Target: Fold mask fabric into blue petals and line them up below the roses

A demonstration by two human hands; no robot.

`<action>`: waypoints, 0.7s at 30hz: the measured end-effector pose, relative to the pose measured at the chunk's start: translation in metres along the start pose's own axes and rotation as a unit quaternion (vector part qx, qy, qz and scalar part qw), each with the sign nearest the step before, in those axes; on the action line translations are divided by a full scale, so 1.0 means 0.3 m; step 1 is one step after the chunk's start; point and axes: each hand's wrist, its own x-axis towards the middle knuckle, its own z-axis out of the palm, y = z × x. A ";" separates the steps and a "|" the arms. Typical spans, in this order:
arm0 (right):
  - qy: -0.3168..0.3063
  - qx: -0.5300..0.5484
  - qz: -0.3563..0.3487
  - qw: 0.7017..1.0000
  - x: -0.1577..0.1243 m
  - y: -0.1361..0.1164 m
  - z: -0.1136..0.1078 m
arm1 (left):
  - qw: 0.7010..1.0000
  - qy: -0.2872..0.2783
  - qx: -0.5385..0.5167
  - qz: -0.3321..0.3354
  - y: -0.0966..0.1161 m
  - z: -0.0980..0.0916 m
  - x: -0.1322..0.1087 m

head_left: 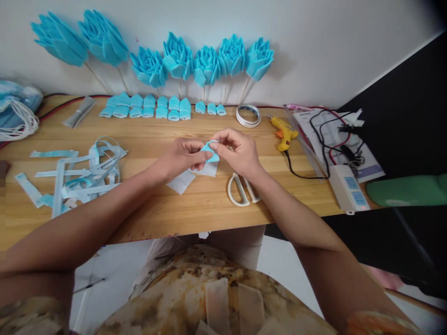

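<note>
Between my two hands, a small light-blue fabric piece (210,155) is held above the desk. My left hand (183,156) pinches its left side, thumb on top. My right hand (237,149) grips its upper right edge with thumb and forefinger. Just below lie pale fabric squares (181,182), partly covered by the hands. Scissors with white handles (238,190) rest under my right wrist, their blades hidden. Behind my hands, folded blue petals (173,108) stand in a row along the back of the desk.
Blue fabric flowers on sticks (178,56) lean against the wall. A yellow glue gun (284,133) and tape roll (248,115) lie at right, near a power strip (348,188) and green bottle (407,190). Cut strips (87,172) and a bundle of white cords (17,121) are at left.
</note>
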 end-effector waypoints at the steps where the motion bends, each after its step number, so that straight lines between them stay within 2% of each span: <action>1: 0.005 -0.027 -0.021 0.999 -0.002 -0.009 -0.004 | 1.000 0.000 -0.011 0.000 -0.001 0.000 0.001; 5: -0.004 -0.089 -0.101 0.991 -0.002 -0.021 -0.020 | 0.999 0.004 -0.047 0.004 -0.009 0.002 0.004; 14: -0.019 -0.084 -0.189 0.978 0.007 0.012 -0.031 | 0.995 0.026 -0.095 -0.003 0.003 0.008 0.002; 21: -0.020 -0.118 -0.179 0.977 0.006 0.019 -0.029 | 0.993 0.019 -0.119 0.013 -0.004 0.008 0.000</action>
